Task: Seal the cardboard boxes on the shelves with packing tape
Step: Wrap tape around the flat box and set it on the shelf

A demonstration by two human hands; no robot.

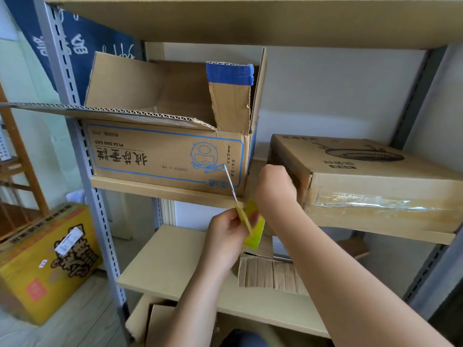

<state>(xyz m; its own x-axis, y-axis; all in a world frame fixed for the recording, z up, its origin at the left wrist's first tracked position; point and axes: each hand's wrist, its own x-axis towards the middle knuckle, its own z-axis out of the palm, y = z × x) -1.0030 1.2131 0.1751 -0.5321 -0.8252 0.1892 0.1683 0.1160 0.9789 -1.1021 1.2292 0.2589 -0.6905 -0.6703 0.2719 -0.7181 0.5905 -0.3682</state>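
Note:
An open cardboard box (pixel 162 156) with blue print stands on the middle shelf (pixel 160 187), its flaps up; one flap carries blue tape (pixel 229 73). To its right lies a flat closed box (pixel 375 181) with clear packing tape (pixel 363 202) along its front side. My left hand (pixel 225 231) grips a yellow utility knife (pixel 243 216) just below the shelf edge, its blade pointing up across the open box's front. My right hand (pixel 273 186) is curled at the flat box's left end; its fingers are hidden. A yellow-green piece (pixel 255 234) shows between my hands.
A grey metal upright (pixel 82 151) stands at the left. The lower shelf (pixel 170 261) holds folded cardboard (pixel 265 271). A yellow printed box (pixel 45 259) sits on the floor at the left. More cardboard (pixel 155 321) lies under the lower shelf.

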